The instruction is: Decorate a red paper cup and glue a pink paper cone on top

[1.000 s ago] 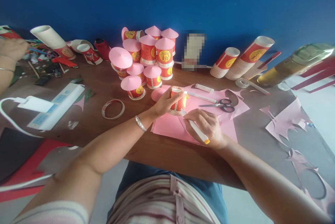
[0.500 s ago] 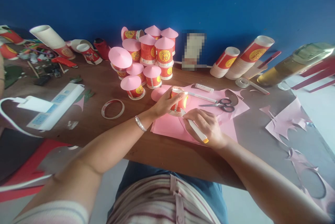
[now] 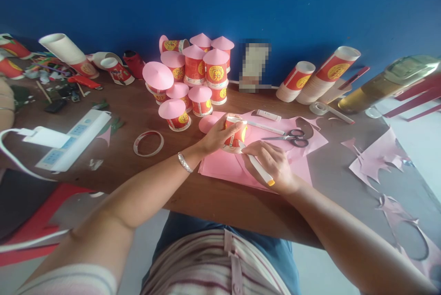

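Note:
My left hand is wrapped round a small red paper cup with a yellow print and a pale flared rim at its lower end. My right hand grips a white marker with a yellow end. Its front tip lies by the cup's lower rim; whether it touches cannot be told. Beneath both hands lie pink paper sheets. Scissors with dark handles rest on the paper, beside a white pen-like stick and a short white tube. A pink disc is partly behind my left hand.
Red cups with pink cone roofs stand grouped behind. Stacked paper cups and a gold bottle are at right, near paper scraps. A power strip and white ring lie left. Another person's arm shows at the left edge.
The other person's arm has come further into view at the left edge. My right hand and the marker have shifted very slightly; the cup stays in place.

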The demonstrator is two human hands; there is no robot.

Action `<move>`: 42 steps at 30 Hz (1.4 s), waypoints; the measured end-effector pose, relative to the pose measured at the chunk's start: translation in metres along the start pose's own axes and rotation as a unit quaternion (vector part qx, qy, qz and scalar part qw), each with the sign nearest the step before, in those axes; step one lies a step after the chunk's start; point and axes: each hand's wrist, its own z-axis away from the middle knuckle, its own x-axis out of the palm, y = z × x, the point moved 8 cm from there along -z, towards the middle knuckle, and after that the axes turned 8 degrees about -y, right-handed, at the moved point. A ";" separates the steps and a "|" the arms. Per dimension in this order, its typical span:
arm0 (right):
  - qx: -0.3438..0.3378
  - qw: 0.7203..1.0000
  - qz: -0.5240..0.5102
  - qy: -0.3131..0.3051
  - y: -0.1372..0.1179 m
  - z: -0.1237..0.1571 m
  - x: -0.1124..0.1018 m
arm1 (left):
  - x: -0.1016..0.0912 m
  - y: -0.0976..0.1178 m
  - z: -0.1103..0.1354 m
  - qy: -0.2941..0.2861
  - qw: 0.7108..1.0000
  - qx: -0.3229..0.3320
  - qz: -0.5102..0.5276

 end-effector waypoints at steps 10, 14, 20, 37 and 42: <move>0.007 1.000 0.002 0.004 -0.001 0.001 0.001 | 0.002 0.000 -0.001 -0.006 0.999 0.019 0.034; 0.008 1.000 -0.004 0.000 -0.003 0.001 0.001 | 0.003 -0.001 -0.001 -0.008 0.999 0.017 0.040; 0.009 1.000 -0.002 -0.006 -0.005 0.000 0.001 | 0.002 0.000 -0.001 -0.002 0.999 0.028 0.029; 0.000 1.000 -0.003 -0.002 -0.005 0.002 -0.002 | 0.001 0.000 -0.002 0.002 0.998 0.031 0.046; -0.001 1.000 -0.003 -0.003 -0.005 0.002 -0.001 | 0.002 -0.001 -0.001 -0.001 0.998 0.026 0.054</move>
